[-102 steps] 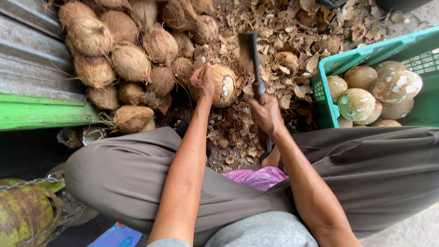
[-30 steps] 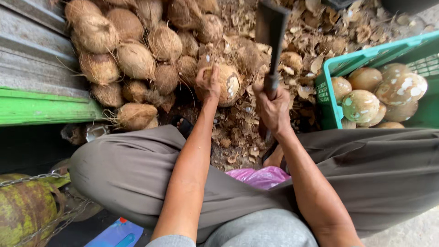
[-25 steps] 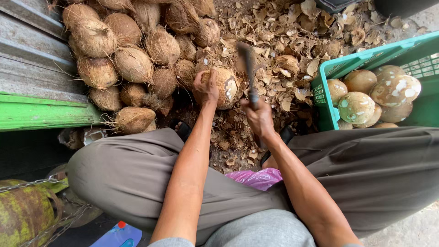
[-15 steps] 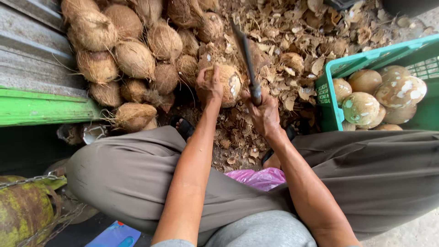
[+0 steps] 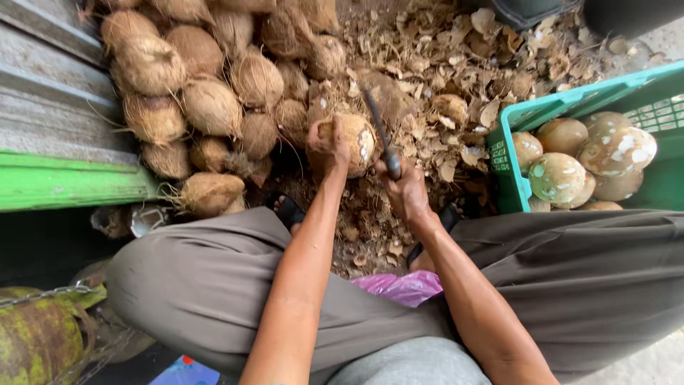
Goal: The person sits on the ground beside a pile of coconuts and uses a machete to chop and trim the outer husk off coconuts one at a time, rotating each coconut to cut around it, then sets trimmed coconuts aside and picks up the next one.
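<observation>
My left hand (image 5: 326, 143) grips a brown coconut (image 5: 354, 143) with a patch of white flesh showing, held over the husk litter between my knees. My right hand (image 5: 403, 191) is closed on the handle of a dark cleaver (image 5: 380, 133). Its blade rests against the coconut's right side, pointing away from me.
A heap of husked brown coconuts (image 5: 206, 93) lies at the upper left beside a green ledge (image 5: 68, 189). A green plastic crate (image 5: 570, 107) at right holds peeled coconuts (image 5: 559, 178). Husk chips (image 5: 463, 78) cover the ground. A pink bag (image 5: 406, 289) lies between my legs; a rusty green cylinder (image 5: 39, 342) stands lower left.
The cleaver was raised high a second ago, then swung down; its blade now sits against the coconut. My left hand has kept the coconut in much the same place.
</observation>
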Available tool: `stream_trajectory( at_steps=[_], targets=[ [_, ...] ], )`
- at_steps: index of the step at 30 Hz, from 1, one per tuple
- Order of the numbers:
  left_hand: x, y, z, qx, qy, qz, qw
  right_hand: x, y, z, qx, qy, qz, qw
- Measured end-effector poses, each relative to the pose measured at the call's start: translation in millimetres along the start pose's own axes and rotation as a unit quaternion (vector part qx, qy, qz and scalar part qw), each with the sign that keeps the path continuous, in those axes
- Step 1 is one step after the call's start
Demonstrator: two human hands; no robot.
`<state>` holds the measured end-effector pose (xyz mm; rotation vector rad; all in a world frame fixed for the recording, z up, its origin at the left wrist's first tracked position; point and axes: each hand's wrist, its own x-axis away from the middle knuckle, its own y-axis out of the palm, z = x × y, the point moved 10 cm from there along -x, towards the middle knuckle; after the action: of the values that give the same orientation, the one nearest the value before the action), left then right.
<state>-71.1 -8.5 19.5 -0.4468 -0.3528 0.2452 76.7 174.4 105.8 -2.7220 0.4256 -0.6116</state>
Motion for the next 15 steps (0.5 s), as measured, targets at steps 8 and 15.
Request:
stream_trajectory(
  at_steps=[8, 15],
  targets=[
    [6.6, -7.3, 8.3, -0.009, 0.086, 0.049, 0.995, 5.1, 1.7, 19.6, 0.099, 0.131, -0.048, 0.985],
    [7.4, 5.1, 15.2, -0.072, 0.084, 0.015, 0.994, 9.9, -20.7, -22.0, -0.009, -0.002, 0.006, 1.000]
  ],
)
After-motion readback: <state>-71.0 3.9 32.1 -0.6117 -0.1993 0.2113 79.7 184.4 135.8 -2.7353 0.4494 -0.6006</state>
